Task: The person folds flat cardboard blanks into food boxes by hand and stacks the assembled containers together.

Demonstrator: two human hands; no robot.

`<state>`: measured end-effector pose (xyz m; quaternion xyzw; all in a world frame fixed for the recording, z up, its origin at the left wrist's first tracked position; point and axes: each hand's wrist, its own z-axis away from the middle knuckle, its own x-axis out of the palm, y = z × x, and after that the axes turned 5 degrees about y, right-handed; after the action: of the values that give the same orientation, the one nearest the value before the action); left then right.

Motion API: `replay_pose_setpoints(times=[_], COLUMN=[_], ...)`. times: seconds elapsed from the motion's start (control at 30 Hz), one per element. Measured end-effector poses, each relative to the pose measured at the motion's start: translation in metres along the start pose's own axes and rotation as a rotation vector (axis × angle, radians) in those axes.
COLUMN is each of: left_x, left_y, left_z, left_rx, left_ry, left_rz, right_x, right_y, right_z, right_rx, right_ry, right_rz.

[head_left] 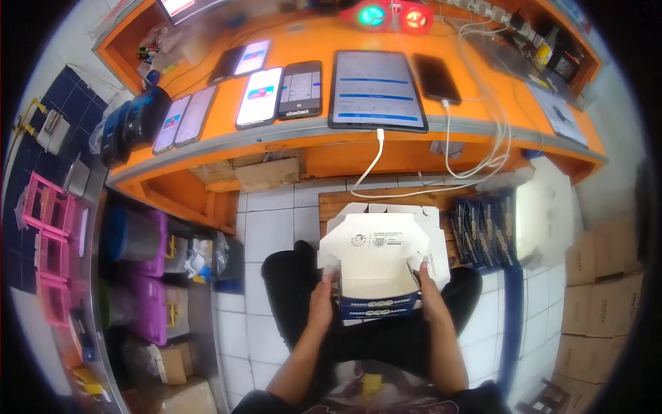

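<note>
A cardboard food box (376,277), white inside with a printed blue front, rests on my lap with its lid raised. The lid carries a round logo and a QR code. My left hand (323,301) grips the box's left side, fingers partly hidden behind the board. On the opposite side, my right hand (429,297) holds the wall near the front corner, thumb upward. A second blue printed strip shows just under the front panel. More white cardboard (434,238) lies behind the lid, on a wooden surface.
Blue printed boxes (483,231) stand in a row at right, beside white cardboard (548,207). Ahead, an orange counter (296,50) bears several phones and a tablet (376,90); white charging cables (452,165) hang over its edge. Purple bins (148,297) fill the left shelf; brown cartons (600,303) stack at right.
</note>
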<state>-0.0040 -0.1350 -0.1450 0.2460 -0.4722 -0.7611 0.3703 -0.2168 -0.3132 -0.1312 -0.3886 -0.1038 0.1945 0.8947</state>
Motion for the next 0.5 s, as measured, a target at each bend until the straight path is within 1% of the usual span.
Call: replay_pose_setpoints(times=[0.03,0.07,0.1,0.13,0.17,0.23,0.3,0.37,0.43,0.5], left_x=[-0.003,-0.006,-0.008,-0.008,-0.01,0.012,0.022,0.025,0.037,0.041], left_y=[-0.007,-0.023,-0.04,-0.051,-0.058,-0.009,0.009,0.003,0.037,0.039], left_z=[0.0,-0.005,-0.014,-0.021,-0.018,0.004,0.008,-0.01,-0.015,-0.025], left_rx=[0.053,0.116,0.098,0.182,0.249,0.319,0.065,-0.073,-0.11,-0.18], left_ry=[-0.041,-0.094,-0.096,-0.217,-0.342,-0.257,-0.111,-0.08,-0.035,-0.009], left_rz=[-0.067,-0.179,-0.182,-0.258,-0.334,-0.325,-0.447,-0.551,-0.711,-0.783], right_x=[-0.003,0.002,0.004,-0.001,-0.004,0.005,0.016,0.027,0.028,0.037], right_y=[0.003,-0.01,-0.016,-0.004,0.021,0.021,0.024,0.025,0.023,-0.014], right_z=[0.004,0.023,0.034,0.031,0.016,0.016,0.009,-0.004,-0.023,-0.013], right_rx=[0.008,0.017,0.033,-0.023,-0.133,-0.209,-0.31,-0.242,-0.188,-0.072], right_ry=[0.003,-0.016,-0.035,-0.182,-0.133,-0.073,0.104,0.231,0.33,0.309], right_rz=[0.002,0.045,0.088,0.023,0.038,0.259,0.349,0.3,0.516,0.624])
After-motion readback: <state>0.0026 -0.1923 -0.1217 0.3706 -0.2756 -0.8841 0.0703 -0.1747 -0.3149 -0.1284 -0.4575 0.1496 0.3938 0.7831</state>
